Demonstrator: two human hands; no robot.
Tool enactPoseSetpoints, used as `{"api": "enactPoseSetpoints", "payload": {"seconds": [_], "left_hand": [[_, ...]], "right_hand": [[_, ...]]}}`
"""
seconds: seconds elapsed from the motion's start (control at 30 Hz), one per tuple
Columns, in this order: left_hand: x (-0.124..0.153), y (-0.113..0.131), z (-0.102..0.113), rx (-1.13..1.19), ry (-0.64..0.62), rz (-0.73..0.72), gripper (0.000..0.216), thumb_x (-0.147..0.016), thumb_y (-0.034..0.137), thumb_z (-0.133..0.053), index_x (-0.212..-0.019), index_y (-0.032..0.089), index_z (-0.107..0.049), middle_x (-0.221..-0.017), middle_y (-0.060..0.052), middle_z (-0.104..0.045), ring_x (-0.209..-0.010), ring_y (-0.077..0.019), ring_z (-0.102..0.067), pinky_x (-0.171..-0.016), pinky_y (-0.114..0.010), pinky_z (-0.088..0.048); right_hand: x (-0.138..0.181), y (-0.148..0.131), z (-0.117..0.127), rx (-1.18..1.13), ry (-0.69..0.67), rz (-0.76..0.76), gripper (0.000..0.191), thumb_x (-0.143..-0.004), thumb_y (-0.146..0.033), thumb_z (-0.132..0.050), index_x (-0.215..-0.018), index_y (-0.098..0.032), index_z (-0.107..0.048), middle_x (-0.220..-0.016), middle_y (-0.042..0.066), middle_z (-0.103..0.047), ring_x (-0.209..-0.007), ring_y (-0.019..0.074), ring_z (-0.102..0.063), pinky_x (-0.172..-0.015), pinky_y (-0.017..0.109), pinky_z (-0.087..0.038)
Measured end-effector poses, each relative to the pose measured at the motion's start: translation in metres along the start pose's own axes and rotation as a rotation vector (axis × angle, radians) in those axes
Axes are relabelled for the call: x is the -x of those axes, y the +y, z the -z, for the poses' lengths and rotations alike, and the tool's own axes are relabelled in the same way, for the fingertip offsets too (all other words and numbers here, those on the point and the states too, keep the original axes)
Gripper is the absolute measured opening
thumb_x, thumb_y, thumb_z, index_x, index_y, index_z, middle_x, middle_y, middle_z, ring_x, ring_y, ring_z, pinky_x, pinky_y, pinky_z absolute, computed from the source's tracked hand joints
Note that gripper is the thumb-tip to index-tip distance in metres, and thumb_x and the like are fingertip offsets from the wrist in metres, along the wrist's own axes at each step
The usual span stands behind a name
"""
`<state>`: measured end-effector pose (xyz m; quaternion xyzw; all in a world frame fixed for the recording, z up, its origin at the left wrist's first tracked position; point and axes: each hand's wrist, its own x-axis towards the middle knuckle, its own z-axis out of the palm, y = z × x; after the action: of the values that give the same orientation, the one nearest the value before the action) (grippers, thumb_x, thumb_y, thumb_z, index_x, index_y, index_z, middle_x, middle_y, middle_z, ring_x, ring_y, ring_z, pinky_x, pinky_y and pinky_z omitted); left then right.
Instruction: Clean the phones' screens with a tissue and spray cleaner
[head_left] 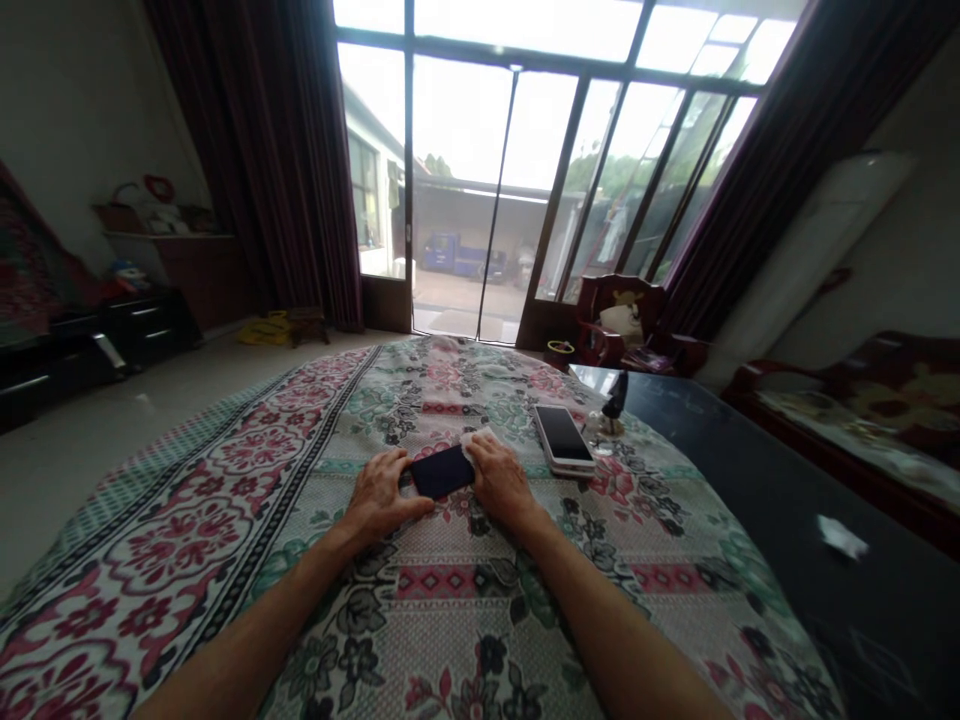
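Head view: a dark phone (442,473) sits over the floral cloth (439,620), its left end gripped by the left hand's (381,490) thumb and fingers; the right hand (502,482) curls round a wipe (478,437) at the other end. Rightward lies a white phone (564,436).

Curtains (289,150) and apparently an armchair (598,342) show a home.

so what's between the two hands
A dark phone, with the left hand at one end and the right hand at the other; the head view shows it.
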<state>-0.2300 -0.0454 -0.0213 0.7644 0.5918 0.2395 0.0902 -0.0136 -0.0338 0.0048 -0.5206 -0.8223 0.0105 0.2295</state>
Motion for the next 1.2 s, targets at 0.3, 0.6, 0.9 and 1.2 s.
{"api": "enactPoseSetpoints", "payload": {"seconds": [0.3, 0.6, 0.9, 1.2], "left_hand": [[0.0, -0.012, 0.001, 0.051, -0.005, -0.047, 0.059, -0.062, 0.04, -0.073, -0.115, 0.016, -0.064, -0.135, -0.014, -0.055, -0.128, -0.0339, -0.046, -0.11, -0.045, -0.033], [0.001, -0.014, -0.004, 0.03, 0.024, -0.077, 0.057, -0.066, 0.042, -0.071, -0.116, 0.016, -0.063, -0.134, -0.013, -0.055, -0.127, -0.0323, -0.046, -0.109, -0.044, -0.034], [0.004, 0.003, 0.007, -0.017, -0.023, -0.045, 0.065, -0.065, 0.051, -0.07, -0.117, 0.013, -0.062, -0.136, -0.017, -0.052, -0.129, -0.0342, -0.043, -0.11, -0.046, -0.032], [0.003, 0.003, 0.007, -0.011, -0.034, -0.023, 0.063, -0.065, 0.045, -0.071, -0.119, 0.013, -0.062, -0.136, -0.016, -0.053, -0.13, -0.0336, -0.043, -0.11, -0.044, -0.032]], "right_hand": [[0.006, -0.032, -0.016, -0.084, -0.085, 0.21, 0.043, -0.087, -0.011, -0.043, -0.129, -0.018, -0.051, -0.139, 0.011, -0.049, -0.133, 0.0232, -0.037, -0.108, 0.04, -0.03], [0.013, -0.042, -0.014, -0.257, -0.046, 0.323, 0.03, -0.082, -0.009, -0.048, -0.102, -0.022, -0.066, -0.117, 0.004, -0.065, -0.116, 0.0182, -0.053, -0.097, 0.032, -0.04], [-0.001, 0.005, 0.0, -0.071, 0.068, -0.024, 0.033, -0.077, -0.007, -0.05, -0.099, -0.019, -0.07, -0.118, 0.007, -0.067, -0.114, 0.0205, -0.057, -0.102, 0.034, -0.039], [0.011, -0.016, -0.008, -0.064, 0.07, 0.081, 0.031, -0.077, -0.009, -0.051, -0.1, -0.02, -0.068, -0.119, 0.006, -0.066, -0.115, 0.023, -0.054, -0.098, 0.037, -0.04]]}}
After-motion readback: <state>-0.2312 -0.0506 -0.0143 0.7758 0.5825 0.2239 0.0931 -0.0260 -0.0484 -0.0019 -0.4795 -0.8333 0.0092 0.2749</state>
